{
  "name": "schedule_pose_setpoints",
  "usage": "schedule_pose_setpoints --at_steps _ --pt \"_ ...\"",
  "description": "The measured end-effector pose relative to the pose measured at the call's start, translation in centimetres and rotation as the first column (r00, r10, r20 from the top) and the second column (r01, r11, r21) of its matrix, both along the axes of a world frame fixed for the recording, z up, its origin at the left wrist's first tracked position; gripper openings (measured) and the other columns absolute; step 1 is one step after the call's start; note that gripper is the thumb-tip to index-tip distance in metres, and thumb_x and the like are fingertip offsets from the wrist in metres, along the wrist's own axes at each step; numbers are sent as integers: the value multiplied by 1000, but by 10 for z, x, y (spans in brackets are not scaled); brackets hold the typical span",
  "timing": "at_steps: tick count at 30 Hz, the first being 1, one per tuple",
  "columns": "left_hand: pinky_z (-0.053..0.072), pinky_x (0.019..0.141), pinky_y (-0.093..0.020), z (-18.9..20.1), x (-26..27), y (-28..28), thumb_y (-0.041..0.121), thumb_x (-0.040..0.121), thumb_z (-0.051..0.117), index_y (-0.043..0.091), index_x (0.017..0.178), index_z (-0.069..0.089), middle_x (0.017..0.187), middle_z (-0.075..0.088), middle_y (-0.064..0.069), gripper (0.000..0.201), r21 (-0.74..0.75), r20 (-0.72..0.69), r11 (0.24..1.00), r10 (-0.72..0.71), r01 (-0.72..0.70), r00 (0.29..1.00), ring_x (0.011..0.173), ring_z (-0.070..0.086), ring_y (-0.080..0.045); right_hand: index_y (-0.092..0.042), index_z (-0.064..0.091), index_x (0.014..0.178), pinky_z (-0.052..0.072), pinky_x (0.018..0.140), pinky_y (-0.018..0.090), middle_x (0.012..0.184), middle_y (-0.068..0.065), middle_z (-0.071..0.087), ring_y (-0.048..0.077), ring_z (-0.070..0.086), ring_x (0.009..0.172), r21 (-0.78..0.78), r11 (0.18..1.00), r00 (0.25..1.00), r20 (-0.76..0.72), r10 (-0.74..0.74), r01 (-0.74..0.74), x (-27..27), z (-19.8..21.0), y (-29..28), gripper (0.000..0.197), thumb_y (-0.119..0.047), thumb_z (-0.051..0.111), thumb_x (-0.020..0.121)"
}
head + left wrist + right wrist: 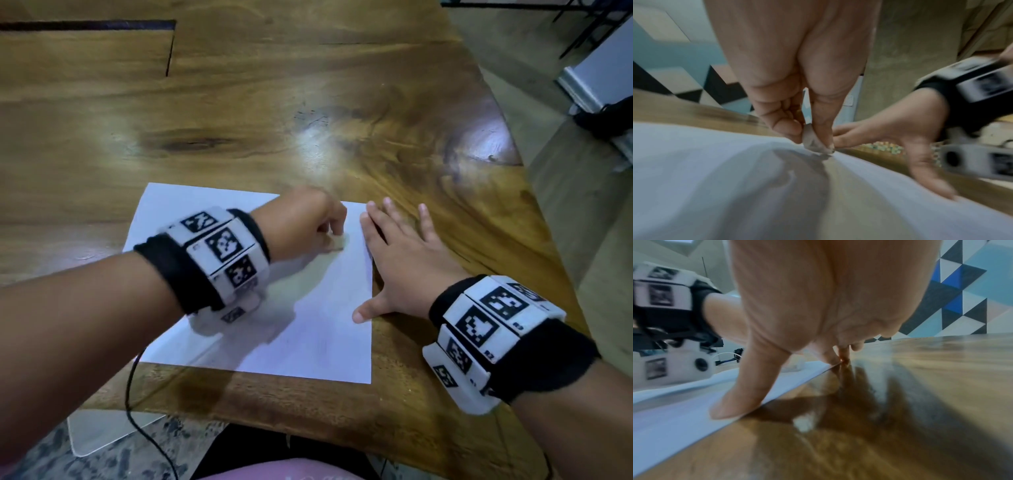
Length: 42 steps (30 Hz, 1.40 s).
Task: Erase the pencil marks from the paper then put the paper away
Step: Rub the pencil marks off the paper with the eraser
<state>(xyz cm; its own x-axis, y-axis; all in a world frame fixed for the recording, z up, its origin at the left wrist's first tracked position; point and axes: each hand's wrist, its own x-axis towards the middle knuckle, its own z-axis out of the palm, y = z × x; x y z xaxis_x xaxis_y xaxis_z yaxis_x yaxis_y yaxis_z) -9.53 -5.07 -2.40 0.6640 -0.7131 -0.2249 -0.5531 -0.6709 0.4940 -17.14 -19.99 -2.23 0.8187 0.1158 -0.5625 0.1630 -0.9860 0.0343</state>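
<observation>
A white sheet of paper [318, 325] lies flat on the wooden table [308, 120], near its front edge. My left hand [329, 233] pinches a small grey eraser [812, 142] between thumb and fingers, its tip pressed on the paper's upper right part. My right hand [397, 253] lies flat with fingers spread over the paper's right edge; its thumb [735, 399] presses on the paper [674, 415]. Faint pencil marks show low on the sheet. The paper [694, 178] fills the lower left wrist view.
The table's right edge runs diagonally close to my right hand, with floor and a white appliance [596, 78] beyond. A black cable [137, 411] hangs off the front edge, above a clear plastic piece [102, 435] on the floor. A slot [168, 48] cuts the tabletop at far left.
</observation>
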Motion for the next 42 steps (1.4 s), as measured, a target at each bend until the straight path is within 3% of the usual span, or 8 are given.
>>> schedule_pose_setpoints --at_steps 10,14,17,22,28,34,38,42 --pt "42 68 -33 -9 -59 38 16 81 57 12 76 60 80 52 -3 7 15 -64 987 -161 162 985 75 53 -21 -9 -17 147 -19 112 53 156 3 -24 20 -31 139 9 1000 1000 12 5 -5 1 0 -1 136 -79 59 58" --pt "39 66 -31 -9 -59 35 14 80 58 10 74 59 76 49 -2 8 5 -46 989 -145 145 988 72 52 -21 -22 -16 148 -22 112 49 155 -5 -25 16 -32 139 83 994 997 34 62 -65 -2 0 -3 125 -75 59 64" --pt "34 58 -23 -6 -56 33 21 79 63 11 75 63 74 55 -1 11 25 -74 991 -129 131 989 68 49 -17 -29 -15 148 -22 111 47 156 -9 -23 14 -28 140 109 988 994 15 110 -111 -3 0 -3 114 -70 58 70" --pt "30 56 -6 0 -31 8 22 75 68 15 81 67 69 53 5 10 -1 -33 1000 -27 27 999 66 46 -13 -27 -20 146 -20 112 51 153 -8 -30 15 -30 140 85 990 993 -33 116 -113 -5 -3 -3 125 -73 62 63" --pt "25 54 -22 -6 -49 7 18 78 62 11 75 63 71 53 -1 7 -31 -37 996 -83 81 996 66 45 -17 -26 -22 146 -21 110 53 151 -7 -34 17 -35 137 76 992 992 -64 105 -100 -6 -3 -1 132 -72 66 59" --pt "43 67 -26 -6 -65 33 20 78 64 14 76 67 76 64 0 7 54 -228 959 -260 279 938 71 57 -16 -24 -24 145 -21 110 55 151 -6 -34 18 -36 137 59 993 991 -83 105 -100 -6 -2 0 133 -72 66 59" --pt "30 55 -19 -2 -43 3 20 79 64 12 83 66 73 53 3 9 18 -65 990 -135 137 989 69 47 -14 -24 -24 145 -20 110 56 151 -6 -34 19 -36 137 51 993 991 -76 107 -103 -6 -3 0 134 -74 64 58" --pt "34 60 -26 -12 -63 28 15 80 61 15 68 61 69 47 4 12 -76 -59 972 -228 223 972 65 46 -16 -25 -24 145 -21 110 55 151 -7 -34 19 -37 136 54 994 992 -79 103 -99 -5 -3 -1 133 -74 64 58"
